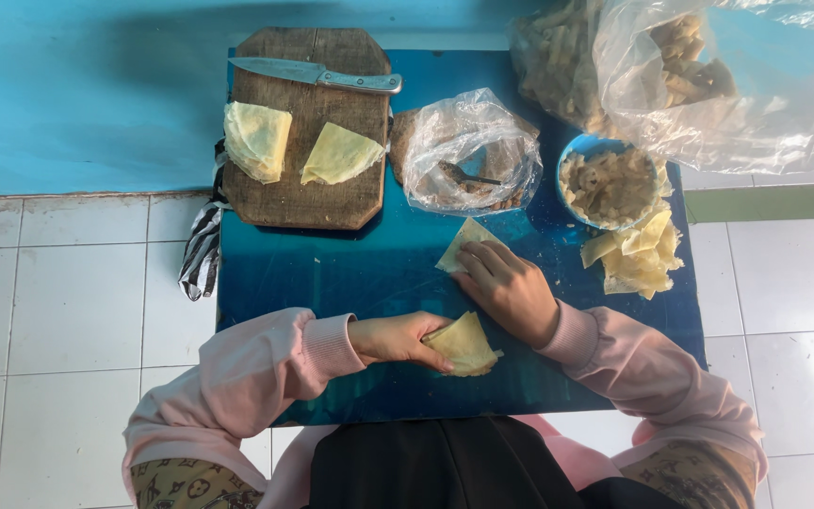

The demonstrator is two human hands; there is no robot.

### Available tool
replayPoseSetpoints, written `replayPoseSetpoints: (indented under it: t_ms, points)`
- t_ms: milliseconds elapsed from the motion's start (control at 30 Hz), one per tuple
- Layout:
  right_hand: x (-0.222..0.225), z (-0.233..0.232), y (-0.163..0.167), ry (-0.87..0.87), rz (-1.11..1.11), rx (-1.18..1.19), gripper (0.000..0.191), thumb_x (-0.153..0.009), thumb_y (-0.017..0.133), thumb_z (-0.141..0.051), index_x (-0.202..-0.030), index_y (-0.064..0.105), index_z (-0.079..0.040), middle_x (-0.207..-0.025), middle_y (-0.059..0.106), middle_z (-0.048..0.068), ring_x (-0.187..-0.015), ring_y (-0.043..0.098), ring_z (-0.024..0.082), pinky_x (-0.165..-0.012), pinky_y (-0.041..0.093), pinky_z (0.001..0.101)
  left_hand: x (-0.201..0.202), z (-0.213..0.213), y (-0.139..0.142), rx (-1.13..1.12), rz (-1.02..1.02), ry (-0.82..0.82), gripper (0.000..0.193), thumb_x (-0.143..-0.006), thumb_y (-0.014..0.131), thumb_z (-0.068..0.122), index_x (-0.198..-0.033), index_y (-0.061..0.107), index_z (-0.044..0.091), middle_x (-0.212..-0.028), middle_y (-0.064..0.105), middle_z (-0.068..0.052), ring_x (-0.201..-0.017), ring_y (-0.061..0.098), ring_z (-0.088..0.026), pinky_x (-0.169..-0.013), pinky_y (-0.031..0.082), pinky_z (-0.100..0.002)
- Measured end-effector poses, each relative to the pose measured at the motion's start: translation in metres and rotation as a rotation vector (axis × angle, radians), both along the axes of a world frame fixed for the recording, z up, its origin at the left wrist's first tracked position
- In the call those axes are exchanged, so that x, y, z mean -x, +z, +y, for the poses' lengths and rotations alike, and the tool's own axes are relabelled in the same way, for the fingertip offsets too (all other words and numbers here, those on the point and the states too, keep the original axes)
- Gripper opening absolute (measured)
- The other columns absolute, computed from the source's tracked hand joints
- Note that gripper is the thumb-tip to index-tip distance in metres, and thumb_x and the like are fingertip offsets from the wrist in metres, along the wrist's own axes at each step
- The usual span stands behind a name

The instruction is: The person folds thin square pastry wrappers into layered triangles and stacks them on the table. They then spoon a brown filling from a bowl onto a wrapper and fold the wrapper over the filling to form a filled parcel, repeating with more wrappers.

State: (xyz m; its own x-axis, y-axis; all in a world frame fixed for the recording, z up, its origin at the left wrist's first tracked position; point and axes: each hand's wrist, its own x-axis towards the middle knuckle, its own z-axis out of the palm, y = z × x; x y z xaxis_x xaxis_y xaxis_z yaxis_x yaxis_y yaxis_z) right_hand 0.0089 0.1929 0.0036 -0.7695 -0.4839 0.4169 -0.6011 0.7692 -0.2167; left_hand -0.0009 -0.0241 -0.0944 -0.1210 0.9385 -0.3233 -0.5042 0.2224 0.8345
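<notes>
Near the front edge of the blue tabletop (332,273), about midway along it, the left hand (398,339) was closed around a folded pastry wrapper (463,341), the fingers (431,356) pinching its left side so that the fold stayed shut. The right hand (511,287) lay just behind it, palm down, fingers together and pressed flat on a second wrapper (459,243), of which only a pale corner showed; it clasped nothing, only held the sheet down.

The wrapper looked thin, light and limp, the sort of sheet that would tear or crease if pulled and come unfolded if let go. It seemed best taken at the folded edge with a soft pinch, or held under a flat palm, not lifted by one corner.

At the back left corner sat a wooden cutting board (308,203) carrying two folded stacks of wrappers (256,141) and a knife (317,73). Toward the back, middle, an open plastic bag (468,151) held a spoon. Along the right edge stood a blue bowl of filling (610,184), with a heap of finished folded pieces (638,259) in front of it.
</notes>
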Motion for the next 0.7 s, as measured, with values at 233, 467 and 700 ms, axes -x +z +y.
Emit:
replayPoseSetpoints:
  t_ms: [233,467,700]
  points:
    - [-0.002,0.002,-0.002,-0.026,-0.086,0.104,0.02,-0.091,0.073,-0.013,-0.107,0.071,-0.002,-0.114,0.072,0.01,-0.105,0.07,0.028,-0.086,0.058,0.036,0.011,-0.007,0.018,-0.137,-0.051,0.07,0.054,-0.09,0.078,0.01,-0.137,0.057,-0.002,-0.128,0.068,-0.005,-0.118,0.063,-0.01,-0.105,0.051,-0.029]
    - [0.003,0.01,0.012,0.017,-0.137,0.172,0.019,-0.084,0.073,-0.009,-0.103,0.072,-0.005,-0.117,0.072,0.012,-0.105,0.069,0.03,-0.088,0.057,0.0392,0.019,-0.021,0.05,-0.124,-0.174,0.369,0.06,-0.09,0.075,0.008,-0.145,0.05,0.002,-0.132,0.064,-0.006,-0.121,0.063,-0.014,-0.106,0.051,-0.032]
    - [-0.015,0.018,0.055,0.033,-0.017,0.197,0.019,-0.091,0.078,-0.01,-0.108,0.073,-0.005,-0.11,0.072,0.009,-0.1,0.069,0.027,-0.086,0.055,0.0385,0.019,-0.026,0.059,-0.215,-0.398,0.562,0.051,-0.102,0.062,0.028,-0.141,0.051,-0.003,-0.133,0.064,-0.012,-0.119,0.065,-0.02,-0.106,0.053,-0.036]
